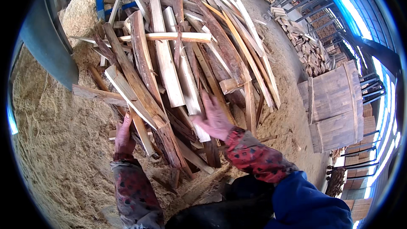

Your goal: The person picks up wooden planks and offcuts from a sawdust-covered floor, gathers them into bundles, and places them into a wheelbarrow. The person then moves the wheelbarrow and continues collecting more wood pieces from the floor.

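A large heap of long split-wood strips point(169, 76), some pale and some with bark, lies in front of me. My right hand point(214, 116) is open, fingers apart and slightly blurred, against a pale strip point(186, 82) near the heap's middle. My left hand point(124, 135) is at the near left side of the heap, thumb up, beside a narrow strip point(142, 133). Its other fingers are mostly hidden, so I cannot see whether it grips anything. A bark-edged strip point(135, 87) slants between my two hands. One pale strip point(178, 37) lies crosswise on top.
Sawdust point(63, 140) covers the floor around the heap. A curved grey-blue metal part point(48, 46) stands at the left. Blue metal framing point(100, 0) rises behind the heap. To the right are a wooden panel point(335, 106) and stacked firewood point(303, 44).
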The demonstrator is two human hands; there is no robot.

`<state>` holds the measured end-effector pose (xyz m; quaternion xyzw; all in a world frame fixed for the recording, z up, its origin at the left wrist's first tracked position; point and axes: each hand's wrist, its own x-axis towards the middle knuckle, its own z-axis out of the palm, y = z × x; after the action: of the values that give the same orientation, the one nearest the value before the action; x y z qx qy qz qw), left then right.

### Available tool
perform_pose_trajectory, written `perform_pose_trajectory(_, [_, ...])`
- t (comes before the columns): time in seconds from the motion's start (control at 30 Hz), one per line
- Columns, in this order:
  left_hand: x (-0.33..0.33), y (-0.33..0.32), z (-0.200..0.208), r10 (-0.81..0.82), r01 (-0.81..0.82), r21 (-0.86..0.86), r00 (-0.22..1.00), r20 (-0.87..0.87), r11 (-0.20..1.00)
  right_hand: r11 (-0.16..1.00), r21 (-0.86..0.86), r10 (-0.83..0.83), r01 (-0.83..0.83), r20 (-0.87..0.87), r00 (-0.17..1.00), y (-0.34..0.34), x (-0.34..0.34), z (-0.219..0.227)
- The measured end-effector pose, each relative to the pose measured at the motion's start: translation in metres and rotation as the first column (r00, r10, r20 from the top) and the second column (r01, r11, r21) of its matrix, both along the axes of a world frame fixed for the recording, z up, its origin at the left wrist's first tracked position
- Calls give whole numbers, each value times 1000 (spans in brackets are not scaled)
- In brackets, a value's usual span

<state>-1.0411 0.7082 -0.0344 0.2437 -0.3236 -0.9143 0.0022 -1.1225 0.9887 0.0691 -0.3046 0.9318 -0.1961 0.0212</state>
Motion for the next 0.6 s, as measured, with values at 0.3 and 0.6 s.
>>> perform_pose_trajectory(0.3, [2,-1,9,41,-39,-45,998,48,998,824,162,-565,543,288,773,60,14,2])
perform_pose_trajectory(0.6, [-3,3,-1,-43,43,-3,999,29,999,802,248,-592,543,216,776,74,-17,-37])
